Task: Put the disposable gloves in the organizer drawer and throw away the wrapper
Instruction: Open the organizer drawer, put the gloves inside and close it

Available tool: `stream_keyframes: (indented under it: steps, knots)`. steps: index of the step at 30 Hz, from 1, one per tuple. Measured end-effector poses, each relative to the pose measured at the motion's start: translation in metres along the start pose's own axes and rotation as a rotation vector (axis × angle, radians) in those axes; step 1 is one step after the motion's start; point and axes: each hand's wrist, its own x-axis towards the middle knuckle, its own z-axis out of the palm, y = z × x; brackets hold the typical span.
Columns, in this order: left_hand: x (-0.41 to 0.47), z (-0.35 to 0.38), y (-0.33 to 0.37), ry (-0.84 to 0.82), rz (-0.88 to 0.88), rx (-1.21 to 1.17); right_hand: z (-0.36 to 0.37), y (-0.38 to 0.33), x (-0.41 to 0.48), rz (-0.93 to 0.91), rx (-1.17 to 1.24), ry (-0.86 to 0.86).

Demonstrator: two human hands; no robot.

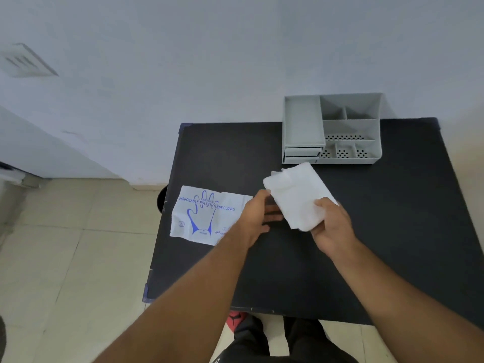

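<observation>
A folded white stack of disposable gloves [296,195] is held above the black table [379,231]. My right hand [331,226] grips its near corner from below. My left hand [258,218] touches the stack's left edge with thumb and fingers. The flat, empty wrapper [203,214], white with blue glove print, lies on the table's left edge, partly under my left wrist. The grey organizer [331,128] stands at the table's far side against the wall, with small drawers [302,153] at its lower left front that look closed.
A dark round object [161,203] shows on the floor beside the table's left edge. Tiled floor lies to the left. My legs and a red shoe [235,319] are below the table's near edge. The white wall is close behind the organizer.
</observation>
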Motion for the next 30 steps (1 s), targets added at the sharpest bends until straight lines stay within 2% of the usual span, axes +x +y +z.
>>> stream_keyframes:
  steps: [3,6,7,10,15,17,20,23,30]
  knots:
    - [0.005,0.017,0.01,-0.133,0.007,-0.244,0.002,-0.01,0.0,-0.018,-0.006,-0.03]
    - [0.006,0.032,0.018,-0.135,0.073,-0.33,0.006,-0.023,-0.001,-0.108,-0.209,-0.062]
    - [0.007,0.036,0.021,-0.092,0.106,-0.308,0.007,-0.027,-0.001,-0.15,-0.319,-0.072]
    - [0.01,0.043,0.031,0.195,0.166,-0.175,0.01,-0.041,0.005,-0.208,-0.567,-0.137]
    - [0.011,0.035,0.049,0.41,0.216,-0.205,0.012,-0.066,0.027,-0.156,-0.75,-0.176]
    - [0.01,0.031,0.057,0.486,0.244,-0.215,0.019,-0.077,0.041,-0.135,-0.756,-0.157]
    - [0.011,0.027,0.071,0.547,0.287,-0.173,0.036,-0.09,0.063,-0.005,-0.678,-0.123]
    - [0.009,0.028,0.083,0.561,0.312,-0.144,0.051,-0.097,0.075,0.109,-0.574,-0.118]
    - [0.017,0.028,0.094,0.558,0.32,-0.081,0.075,-0.09,0.087,0.181,-0.405,-0.075]
